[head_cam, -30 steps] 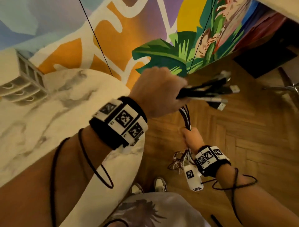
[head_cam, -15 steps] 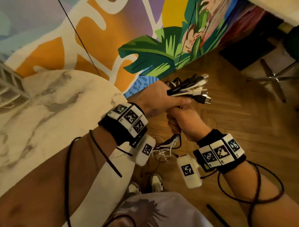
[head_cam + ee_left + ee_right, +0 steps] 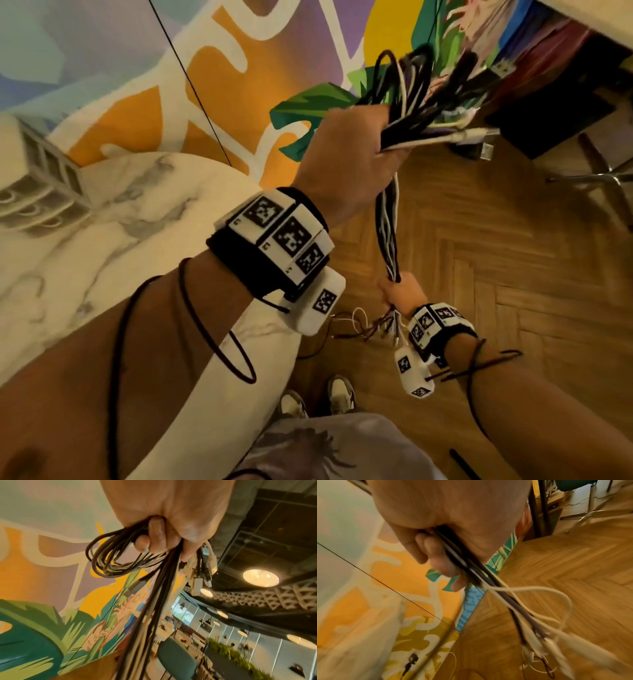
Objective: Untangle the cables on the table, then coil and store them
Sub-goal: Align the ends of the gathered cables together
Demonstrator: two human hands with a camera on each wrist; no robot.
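Observation:
My left hand (image 3: 356, 154) is raised at chest height and grips a bundle of black and white cables (image 3: 424, 102), its loops and USB plugs sticking out past the fist to the upper right. The same grip shows in the left wrist view, fingers (image 3: 154, 539) curled round the cables (image 3: 120, 561). The strands hang straight down (image 3: 388, 233) to my right hand (image 3: 399, 289), held low over the floor. It grips the lower part of the bundle (image 3: 464, 566). Loose cable ends with plugs (image 3: 539, 642) dangle below it.
A white marble table (image 3: 102, 257) lies to the left, with a white slotted organizer (image 3: 37, 178) at its far left. A painted mural wall (image 3: 239, 68) stands behind. Below is a herringbone wood floor (image 3: 496, 274), with a chair base (image 3: 599, 178) at the right. My shoes (image 3: 318, 397) show at the bottom.
My left hand has risen with the bundle and my right hand has slid down the strands, away from the left. The cables between the two hands are now stretched straight.

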